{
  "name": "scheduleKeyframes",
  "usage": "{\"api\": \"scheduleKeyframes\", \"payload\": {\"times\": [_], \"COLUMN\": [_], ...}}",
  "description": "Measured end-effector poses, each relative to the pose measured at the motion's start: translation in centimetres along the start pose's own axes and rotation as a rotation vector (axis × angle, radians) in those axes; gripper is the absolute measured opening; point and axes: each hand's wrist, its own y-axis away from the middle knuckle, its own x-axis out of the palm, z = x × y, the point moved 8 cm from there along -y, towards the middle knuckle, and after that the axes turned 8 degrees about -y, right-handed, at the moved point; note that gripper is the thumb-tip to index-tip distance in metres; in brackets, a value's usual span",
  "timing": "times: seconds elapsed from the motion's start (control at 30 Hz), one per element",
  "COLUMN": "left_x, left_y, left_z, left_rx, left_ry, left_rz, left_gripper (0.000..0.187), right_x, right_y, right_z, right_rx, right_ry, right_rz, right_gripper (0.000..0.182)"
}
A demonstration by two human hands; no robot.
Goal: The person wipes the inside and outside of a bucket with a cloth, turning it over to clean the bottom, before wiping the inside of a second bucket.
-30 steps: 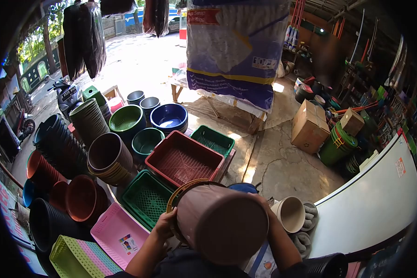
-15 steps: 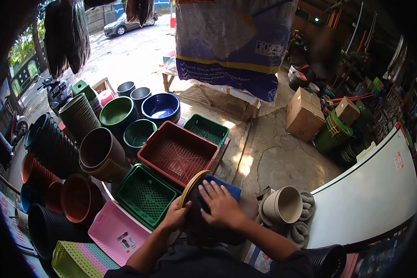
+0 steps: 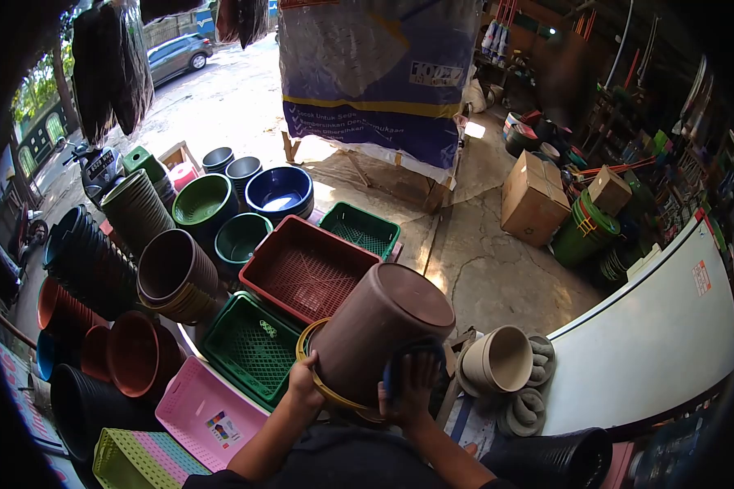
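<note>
A brown plastic bucket (image 3: 363, 330) lies tilted in front of my body, its round base turned up and away from me. My left hand (image 3: 303, 386) grips it by the yellow rim (image 3: 305, 341) at the lower left, thumb on the outer wall. On the bucket's right side, my right hand (image 3: 414, 383) presses a dark blue cloth (image 3: 393, 359) against the wall, with the palm over the cloth. Just beyond the bucket is a red-brown plastic basket (image 3: 269, 273), and a green basket (image 3: 230, 342) lies to its left.
Stacked pots (image 3: 179, 265) and a pink basket (image 3: 189, 399) crowd the left. Beige pots (image 3: 507, 359) stand at the right beside a white panel (image 3: 636, 350). A cardboard box (image 3: 534, 200) sits on the concrete floor farther off, near a plastic-wrapped purple sheet (image 3: 367, 90).
The bucket has been raised and tipped so that its side and base show. My right hand has moved right and down with the cloth, while my left hand stays at the rim.
</note>
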Motion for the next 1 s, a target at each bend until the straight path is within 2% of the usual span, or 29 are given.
{"api": "scheduleKeyframes", "payload": {"times": [0.07, 0.1, 0.17, 0.2, 0.23, 0.27, 0.3, 0.37, 0.4, 0.43, 0.47, 0.5, 0.57, 0.6, 0.63, 0.7, 0.73, 0.77, 0.83, 0.87, 0.9, 1.0], "left_x": [0.2, 0.3, -0.3, -0.9, -1.1, -0.6, -1.2, -2.3, -1.8, -1.2, -1.0, -0.9, -0.6, -0.5, -0.3, 0.9, 1.5, 1.6, 2.4, 3.3, 3.4, 3.7], "left_y": [0.1, -0.1, -0.5, -0.9, -1.0, -0.2, -0.5, -1.4, -0.8, -0.4, -0.1, 0.2, 0.1, 0.0, -0.1, 0.4, 0.7, 0.8, 0.9, 1.2, 0.9, 0.7], "left_z": [0.7, 0.9, 1.3, 1.6, 1.8, 1.5, 1.4, 0.6, -0.1, -0.4, -1.5, -2.5, -3.1, -3.5, -3.8, -4.1, -4.2, -4.1, -3.9, -3.7, -3.3, -3.3], "left_rx": [-0.015, -0.014, -0.015, -0.048, -0.080, -0.134, -0.137, -0.049, -0.058, -0.058, 0.053, 0.167, 0.210, 0.254, 0.298, 0.314, 0.333, 0.331, 0.378, 0.387, 0.386, 0.493], "left_ry": [0.011, -0.012, -0.042, -0.042, -0.040, -0.029, -0.031, -0.068, -0.071, -0.075, -0.195, -0.311, -0.348, -0.398, -0.448, -0.496, -0.545, -0.545, -0.744, -0.748, -0.748, -0.695], "left_rz": [0.077, 0.103, 0.132, 0.145, 0.157, 0.139, 0.140, 0.200, 0.168, 0.173, 0.125, 0.073, 0.024, 0.018, 0.013, 0.028, 0.040, 0.036, 0.012, 0.006, 0.007, -0.061], "left_gripper": [0.054, 0.054, 0.055, 0.056, 0.057, 0.058, 0.058, 0.056, 0.050, 0.050, 0.046, 0.042, 0.039, 0.039, 0.039, 0.037, 0.036, 0.036, 0.034, 0.036, 0.036, 0.035], "right_x": [-2.8, -0.7, 5.9, 3.8, 1.4, 2.1, 1.3, 2.1, 2.0, 2.0, 1.8, 0.9, -1.2, 2.4, 2.4, -0.2, -1.1, 0.1, 3.3, 0.6, 1.4, 0.5], "right_y": [-0.4, 1.3, 6.6, 4.9, 2.1, 0.5, -0.6, -1.7, -2.0, -3.3, -4.4, -5.8, -8.0, -6.4, -6.7, -8.8, -9.9, -9.7, -9.4, -10.4, -10.5, -9.4], "right_z": [-2.3, -4.3, -10.6, -10.4, -11.8, -11.8, -13.3, -15.1, -16.9, -17.1, -16.4, -16.2, -13.9, -16.2, -16.6, -13.7, -12.9, -13.0, -13.0, -8.7, -8.1, -3.7], "right_rx": [0.185, 0.186, 0.271, 0.274, 0.658, 1.043, 1.045, 1.076, 1.072, 0.859, 0.644, 0.641, 0.181, 0.865, 0.868, 0.868, 0.765, 0.766, 0.538, 0.416, 0.203, -0.071], "right_ry": [-0.458, -0.456, -0.514, -0.512, -1.170, -1.832, -1.831, -1.762, -1.761, -1.753, -1.725, -1.725, -1.210, -1.522, -1.520, -1.108, -0.952, -0.954, -0.720, -0.820, -0.590, -0.125], "right_rz": [-0.358, -0.363, -0.339, -0.345, -0.460, -0.547, -0.551, 0.050, 0.040, 0.227, 0.409, 0.410, 0.663, 0.775, 0.774, 1.049, 1.058, 1.061, 1.158, 1.182, 1.035, 0.764], "right_gripper": [0.069, 0.069, 0.055, 0.055, 0.053, 0.050, 0.050, 0.041, 0.041, 0.041, 0.041, 0.041, 0.043, 0.047, 0.047, 0.054, 0.067, 0.067, 0.075, 0.076, 0.073, 0.073]}}
